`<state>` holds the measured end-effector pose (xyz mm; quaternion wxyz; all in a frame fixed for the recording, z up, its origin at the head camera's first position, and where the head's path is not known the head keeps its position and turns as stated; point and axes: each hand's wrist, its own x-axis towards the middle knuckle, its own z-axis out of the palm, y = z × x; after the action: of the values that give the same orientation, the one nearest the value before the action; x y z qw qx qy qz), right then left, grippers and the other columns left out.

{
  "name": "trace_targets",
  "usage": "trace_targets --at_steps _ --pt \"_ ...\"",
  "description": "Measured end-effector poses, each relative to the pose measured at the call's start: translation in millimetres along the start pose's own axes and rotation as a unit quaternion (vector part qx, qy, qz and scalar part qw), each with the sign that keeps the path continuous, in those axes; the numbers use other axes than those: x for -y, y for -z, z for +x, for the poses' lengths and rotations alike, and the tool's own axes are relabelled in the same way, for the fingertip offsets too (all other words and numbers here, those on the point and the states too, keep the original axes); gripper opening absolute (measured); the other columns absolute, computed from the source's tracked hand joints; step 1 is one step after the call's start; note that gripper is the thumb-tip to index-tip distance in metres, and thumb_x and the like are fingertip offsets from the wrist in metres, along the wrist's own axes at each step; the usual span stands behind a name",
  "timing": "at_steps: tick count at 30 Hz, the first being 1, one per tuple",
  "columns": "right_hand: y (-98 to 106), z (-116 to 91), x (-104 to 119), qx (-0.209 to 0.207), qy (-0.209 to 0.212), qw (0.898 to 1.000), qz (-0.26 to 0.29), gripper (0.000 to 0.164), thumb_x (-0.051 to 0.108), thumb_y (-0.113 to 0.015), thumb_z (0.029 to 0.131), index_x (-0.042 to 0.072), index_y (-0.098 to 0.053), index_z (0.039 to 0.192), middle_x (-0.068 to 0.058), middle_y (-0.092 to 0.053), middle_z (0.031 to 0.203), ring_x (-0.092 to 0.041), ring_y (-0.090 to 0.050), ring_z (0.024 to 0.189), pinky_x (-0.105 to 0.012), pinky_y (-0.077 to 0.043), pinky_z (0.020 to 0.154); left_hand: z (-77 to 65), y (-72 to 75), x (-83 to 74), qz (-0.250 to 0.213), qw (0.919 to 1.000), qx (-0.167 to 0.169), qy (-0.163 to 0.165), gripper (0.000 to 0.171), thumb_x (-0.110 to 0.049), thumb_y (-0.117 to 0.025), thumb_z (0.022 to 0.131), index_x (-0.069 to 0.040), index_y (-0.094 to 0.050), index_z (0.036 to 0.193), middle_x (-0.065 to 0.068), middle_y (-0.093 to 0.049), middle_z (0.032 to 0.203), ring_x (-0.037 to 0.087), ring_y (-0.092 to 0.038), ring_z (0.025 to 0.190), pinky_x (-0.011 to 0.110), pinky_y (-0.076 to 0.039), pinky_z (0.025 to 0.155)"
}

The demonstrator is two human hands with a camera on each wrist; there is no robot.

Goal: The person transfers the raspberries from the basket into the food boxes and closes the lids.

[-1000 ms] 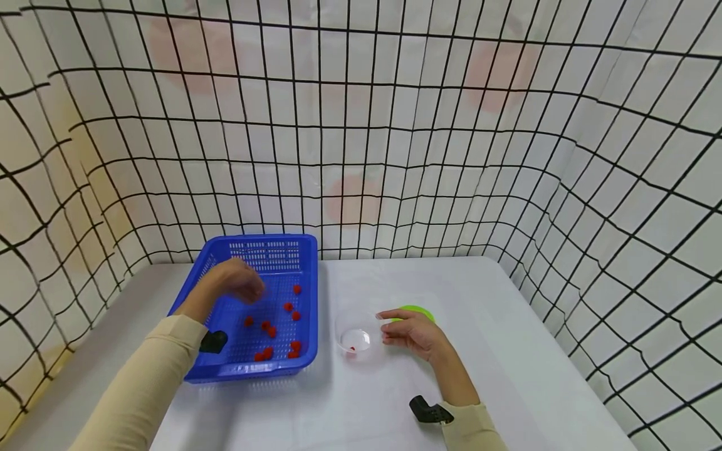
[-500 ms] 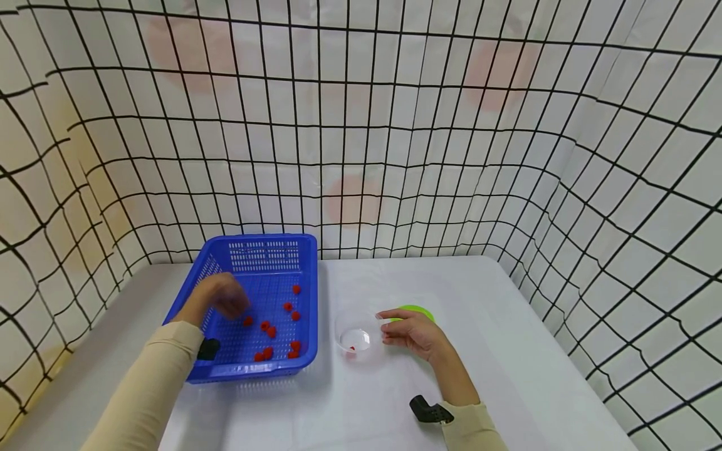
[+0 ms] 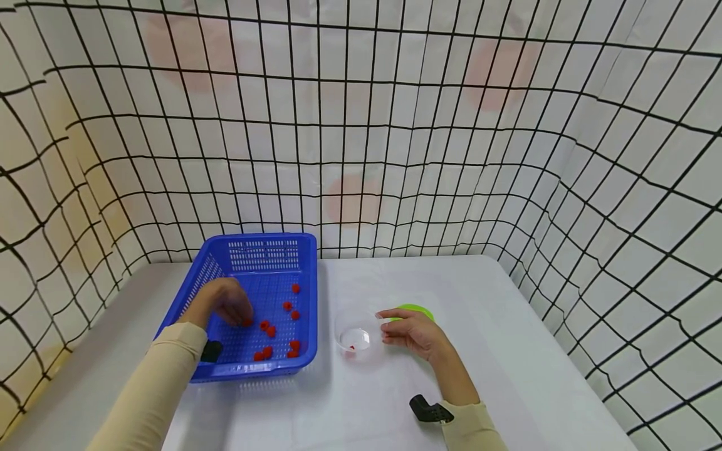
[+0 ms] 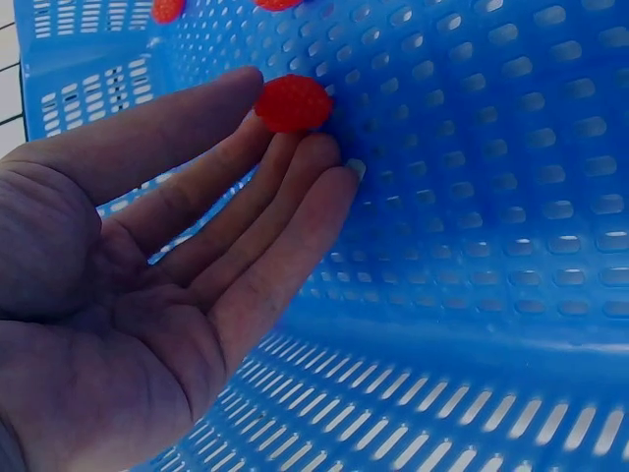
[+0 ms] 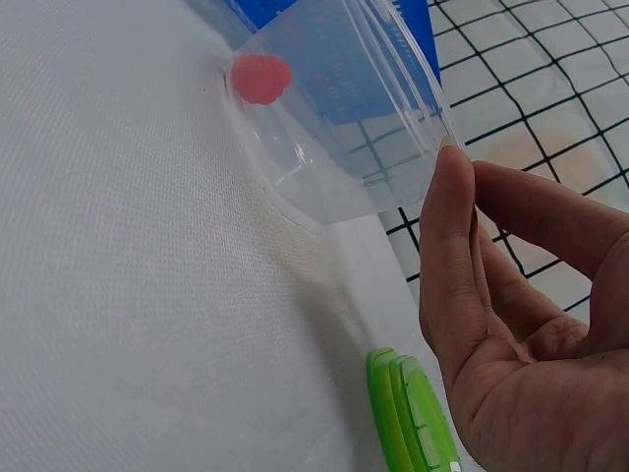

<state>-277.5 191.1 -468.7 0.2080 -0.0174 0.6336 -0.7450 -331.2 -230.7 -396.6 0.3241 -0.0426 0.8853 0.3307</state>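
Note:
Inside the blue plastic basket [image 3: 311, 294], my left hand [image 3: 225, 302] reaches down to the floor on the left. Its thumb and fingertips close on a red raspberry [image 4: 295, 103], seen best in the left wrist view. To the right of the basket a clear plastic tub [image 3: 343, 326] stands on the white table. One raspberry [image 5: 260, 79] lies at its bottom. My right hand [image 3: 416, 333] pinches the tub's rim between thumb and fingers. Close behind this hand a bright green lid [image 5: 413, 418] lies flat, partly hidden by it in the head view.
Several more raspberries [image 3: 271, 331] lie scattered over the middle and right of the basket floor. Black netting [image 3: 361, 147] over white sheeting surrounds the white table [image 3: 496, 351] at the back and sides. Each wrist carries a black camera [image 3: 430, 410].
My left hand has come down and toward the near left in the basket, and its fingers now reach a raspberry. The right hand and the tub have stayed in place.

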Motion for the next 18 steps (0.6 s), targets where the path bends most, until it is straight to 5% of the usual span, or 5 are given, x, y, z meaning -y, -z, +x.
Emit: trace_targets --at_steps 18 --pt "0.0 0.0 -0.3 -0.007 -0.003 1.000 0.001 0.046 -0.006 -0.068 0.090 -0.013 -0.056 0.133 -0.007 -0.073 0.084 -0.015 -0.073 0.069 -0.028 -0.063 0.073 -4.4 4.9 0.5 -0.031 0.9992 -0.026 -0.006 0.026 -0.004 -0.066 0.094 0.013 -0.067 0.114 0.023 -0.074 0.101 0.033 -0.074 0.093 0.043 -0.062 0.085"
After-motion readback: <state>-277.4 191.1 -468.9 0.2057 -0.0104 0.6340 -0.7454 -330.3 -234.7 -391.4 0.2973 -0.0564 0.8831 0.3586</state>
